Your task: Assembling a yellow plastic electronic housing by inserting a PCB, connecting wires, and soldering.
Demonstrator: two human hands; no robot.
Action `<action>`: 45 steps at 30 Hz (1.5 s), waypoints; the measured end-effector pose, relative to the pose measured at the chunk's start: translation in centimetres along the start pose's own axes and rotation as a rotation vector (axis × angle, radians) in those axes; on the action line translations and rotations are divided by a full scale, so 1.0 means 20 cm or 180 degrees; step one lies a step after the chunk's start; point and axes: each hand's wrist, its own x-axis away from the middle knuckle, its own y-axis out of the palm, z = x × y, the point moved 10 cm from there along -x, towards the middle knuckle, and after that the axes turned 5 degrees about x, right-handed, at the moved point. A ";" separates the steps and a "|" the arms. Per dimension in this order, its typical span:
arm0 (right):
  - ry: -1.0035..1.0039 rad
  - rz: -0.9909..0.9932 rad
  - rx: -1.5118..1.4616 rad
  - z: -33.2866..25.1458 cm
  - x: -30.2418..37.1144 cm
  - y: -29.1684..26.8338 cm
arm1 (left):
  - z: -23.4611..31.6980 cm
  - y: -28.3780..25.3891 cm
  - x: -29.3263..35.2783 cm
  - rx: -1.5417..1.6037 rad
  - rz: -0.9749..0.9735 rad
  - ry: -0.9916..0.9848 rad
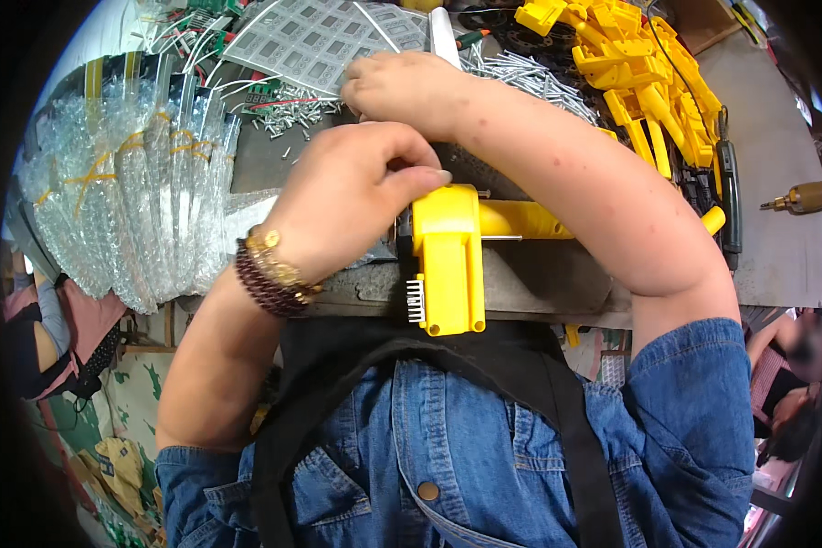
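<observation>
Left hand (347, 196) fingers pinched on yellow housing (447, 260) at counter (539, 283) front edge. Right hand (406, 87) fingers curled among loose screws (530, 78); grip unclear. Yellow parts pile (630, 73) unassembled.

There is only one view, from a camera on the person's head. It looks steeply down and slightly forward, very near the left hand (352, 196) and right hand (406, 87) over the workbench (539, 283). The fisheye lens bends edges at the rim.

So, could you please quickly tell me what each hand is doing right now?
Left hand: closed on the end of the yellow plastic tool housing.
Right hand: curled over the loose screws; what it holds cannot be told.
</observation>
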 end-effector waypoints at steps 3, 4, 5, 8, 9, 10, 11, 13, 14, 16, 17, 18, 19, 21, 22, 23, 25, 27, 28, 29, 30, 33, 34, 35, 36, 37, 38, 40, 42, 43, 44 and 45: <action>0.0970 -0.0264 -0.0966 0.13 0.11 -0.15 | -0.01 0.03 -0.04 -0.0370 0.0048 0.0371; 0.1184 -0.0034 -0.1249 0.16 0.20 -0.30 | 0.05 0.02 -0.03 -0.0594 0.0221 0.0750; 0.1358 0.0206 -0.1548 0.18 0.31 -0.41 | 0.05 0.02 -0.03 -0.0589 0.0226 0.0756; 0.1791 0.0547 -0.2077 0.20 0.71 -0.54 | 0.02 0.05 -0.04 -0.0411 0.0095 0.0372; 0.2018 0.0511 -0.2359 0.20 0.84 -0.51 | 0.01 0.06 -0.04 -0.0405 0.0084 0.0365; 0.2086 0.0492 -0.2331 0.15 0.93 -0.52 | 0.01 0.06 -0.03 -0.0356 0.0045 0.0338; 0.2175 0.0475 -0.2305 0.11 1.01 -0.52 | 0.00 0.07 -0.03 -0.0306 -0.0015 0.0316; 0.2262 0.0615 -0.1986 0.03 1.10 -0.49 | -0.02 0.09 -0.02 -0.0388 -0.0013 0.0246; 0.2121 0.0632 -0.1444 -0.03 1.11 -0.51 | 0.00 0.08 -0.01 -0.0402 0.0093 0.0422; 0.1794 0.0827 -0.1081 -0.09 1.10 -0.55 | 0.01 0.02 -0.01 -0.0661 0.0380 0.0493; 0.1436 0.1000 -0.0713 -0.15 1.07 -0.59 | -0.02 -0.08 -0.01 -0.0939 0.0589 0.0360; 0.1287 0.1006 -0.0452 -0.18 1.05 -0.59 | -0.03 -0.20 -0.01 -0.1267 0.0939 0.0377; 0.1319 0.1014 -0.0480 -0.19 1.05 -0.58 | -0.11 -0.28 -0.03 -0.1690 0.0952 0.0147; 0.1011 0.0982 -0.0153 -0.23 1.02 -0.59 | -0.25 -0.34 -0.07 -0.1972 0.0673 -0.0500; 0.1003 0.1001 -0.0155 -0.22 1.03 -0.59 | -0.24 -0.34 -0.09 -0.1990 0.0684 -0.0502; 0.0981 0.1076 -0.0214 -0.22 1.04 -0.60 | -0.26 -0.32 -0.10 -0.2038 0.0595 -0.0576; 0.0977 0.1141 -0.0270 -0.21 1.05 -0.60 | -0.28 -0.30 -0.14 -0.2079 0.0490 -0.0639; 0.1115 0.1267 -0.0376 -0.18 1.07 -0.59 | -0.27 -0.30 -0.17 -0.2571 0.0620 -0.0582; 0.1142 0.1248 -0.0366 -0.18 1.08 -0.57 | -0.30 -0.29 -0.20 -0.2729 0.0478 -0.0707; 0.1145 0.1325 -0.0361 -0.18 1.09 -0.56 | -0.31 -0.28 -0.21 -0.2713 0.0457 -0.0686; 0.1147 0.1403 -0.0355 -0.18 1.09 -0.57 | -0.33 -0.28 -0.22 -0.2802 0.0439 -0.0736; 0.1248 0.1508 -0.0663 -0.16 1.11 -0.58 | -0.35 -0.29 -0.20 -0.2925 0.0395 -0.0762; 0.1264 0.1493 -0.0644 -0.15 1.10 -0.58 | -0.35 -0.28 -0.20 -0.2981 0.0446 -0.0606; 0.1246 0.1522 -0.0631 -0.14 1.10 -0.58 | -0.35 -0.27 -0.20 -0.3035 0.0500 -0.0451; 0.1225 0.1551 -0.0616 -0.14 1.10 -0.58 | -0.31 -0.25 -0.19 -0.3125 0.0596 -0.0187; 0.1234 0.1537 -0.0594 -0.13 1.10 -0.58 | -0.28 -0.23 -0.18 -0.3107 0.0597 -0.0166; 0.1131 0.1460 -0.0532 -0.15 1.09 -0.58 | -0.18 -0.17 -0.18 -0.2206 0.0538 0.0173; 0.1026 0.1351 -0.0477 -0.17 1.08 -0.59 | 0.01 -0.01 -0.19 -0.0760 0.0104 0.0405; 0.0898 0.1291 -0.0296 -0.20 1.09 -0.64 | 0.14 0.23 -0.25 -0.0018 -0.0515 0.0368; 0.0884 0.1274 -0.0277 -0.20 1.10 -0.64 | 0.21 0.33 -0.27 0.0168 -0.0763 0.0420; 0.0846 0.1189 -0.0174 -0.21 1.08 -0.63 | 0.26 0.38 -0.27 0.0112 -0.0847 0.0481; 0.0811 0.1102 -0.0067 -0.23 1.08 -0.62 | 0.27 0.40 -0.29 0.0108 -0.0804 0.0474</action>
